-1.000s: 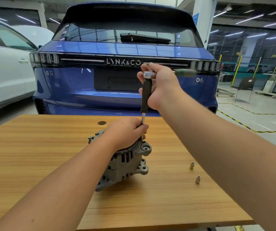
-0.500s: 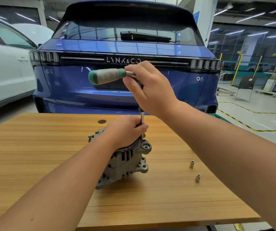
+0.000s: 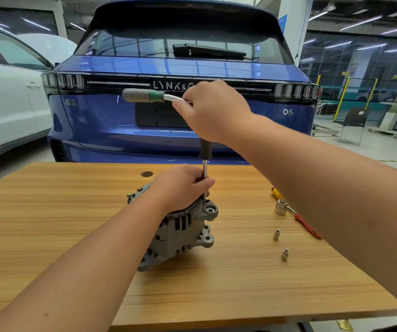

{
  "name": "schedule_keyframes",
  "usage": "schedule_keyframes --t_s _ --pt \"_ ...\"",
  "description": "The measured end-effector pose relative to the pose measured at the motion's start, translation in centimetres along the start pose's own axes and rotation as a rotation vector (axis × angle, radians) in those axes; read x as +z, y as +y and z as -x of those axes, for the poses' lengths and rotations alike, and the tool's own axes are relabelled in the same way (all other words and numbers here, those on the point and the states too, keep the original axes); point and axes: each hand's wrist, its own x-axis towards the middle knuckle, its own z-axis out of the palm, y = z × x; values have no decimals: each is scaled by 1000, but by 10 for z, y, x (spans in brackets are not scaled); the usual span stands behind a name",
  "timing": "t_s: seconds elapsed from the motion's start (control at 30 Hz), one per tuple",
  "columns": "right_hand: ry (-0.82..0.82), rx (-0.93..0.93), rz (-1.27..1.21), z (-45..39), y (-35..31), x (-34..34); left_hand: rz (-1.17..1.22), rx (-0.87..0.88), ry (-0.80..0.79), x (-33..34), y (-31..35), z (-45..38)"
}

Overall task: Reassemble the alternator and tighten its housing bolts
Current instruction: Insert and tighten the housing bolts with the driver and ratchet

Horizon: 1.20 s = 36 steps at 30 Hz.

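Note:
A grey alternator (image 3: 180,233) stands on the wooden table (image 3: 49,224). My left hand (image 3: 180,185) rests on top of it, fingers curled round the thin steel shaft (image 3: 205,170) of a socket driver that stands upright on the housing. My right hand (image 3: 213,111) grips the top of that tool, above its black shank (image 3: 204,148). A ratchet handle (image 3: 142,95) with a grey and green grip sticks out to the left of my right hand. The bolt under the shaft is hidden by my left hand.
Two small sockets (image 3: 276,234) (image 3: 284,255) lie right of the alternator. A larger socket (image 3: 280,207) sits on a red and yellow tool (image 3: 305,225) beside my right forearm. A blue car (image 3: 180,104) stands just past the table's far edge, a white car (image 3: 6,104) at left.
The ratchet handle swung from pointing right to pointing left as my right hand turned it. My left hand kept hold of the shaft on the alternator.

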Motion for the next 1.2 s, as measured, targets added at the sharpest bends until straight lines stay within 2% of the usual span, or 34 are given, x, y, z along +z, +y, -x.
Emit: schedule_keyframes --t_s 0.1,0.2,0.27,0.33,0.43,0.5,0.53,0.57,0.67,0.73,0.8,1.03,1.2 --pt "-165 197 -123 -14 -4 -17 -1 2 -2 1 -1 -1" --pt "-293 509 -708 -13 -2 -26 10 0 -8 1 -2 -2" --pt "-343 638 -1092 -7 3 -23 26 -7 -2 0 -2 -2" --pt "-288 683 -1454 -1 9 -10 22 -13 -4 0 -1 -2" --pt "-36 751 -1787 5 12 12 2 -21 -18 -1 1 -3" --pt "118 619 -1882 11 11 23 -2 -22 -13 -2 2 -3" --pt "183 487 -1778 14 13 27 1 -23 -10 -2 1 -3" --pt "248 346 -1529 20 14 29 10 -22 -8 -2 1 -2" --pt "407 -78 -539 27 23 32 4 -4 -17 -3 2 0" --pt "359 -182 -200 24 24 29 -12 4 -24 -3 2 1" --pt "267 -183 -108 20 22 26 -8 -6 -17 -3 3 1" --pt "119 -230 -200 19 15 22 13 -15 -1 -2 4 3" --pt "43 -212 -146 12 12 13 12 -12 4 0 1 1"
